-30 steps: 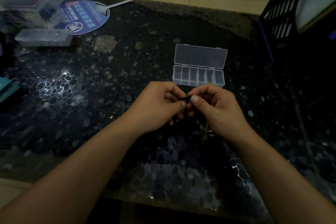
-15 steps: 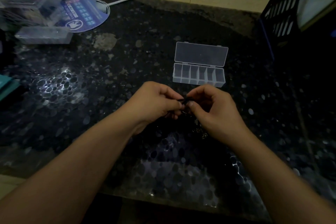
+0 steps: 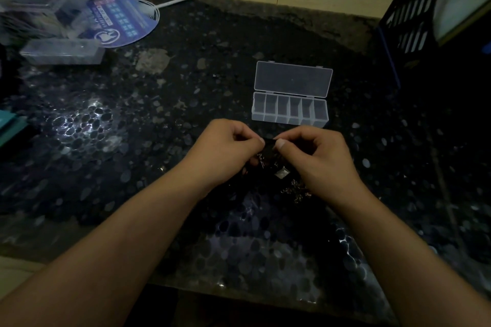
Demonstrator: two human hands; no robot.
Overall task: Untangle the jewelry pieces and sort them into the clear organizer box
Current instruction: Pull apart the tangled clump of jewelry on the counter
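Jewelry pieces (image 3: 276, 167) hang in a dark tangle between my two hands, low over the dark pebble-patterned table (image 3: 132, 141) — a small silvery pendant shows in the clump, and loose chain lies just near of my right hand. My left hand (image 3: 225, 151) and right hand (image 3: 316, 159) each pinch the same dark strand, fingers curled, thumbs nearly touching. Just beyond them — the clear organizer box (image 3: 290, 111), lid open, compartments bare.
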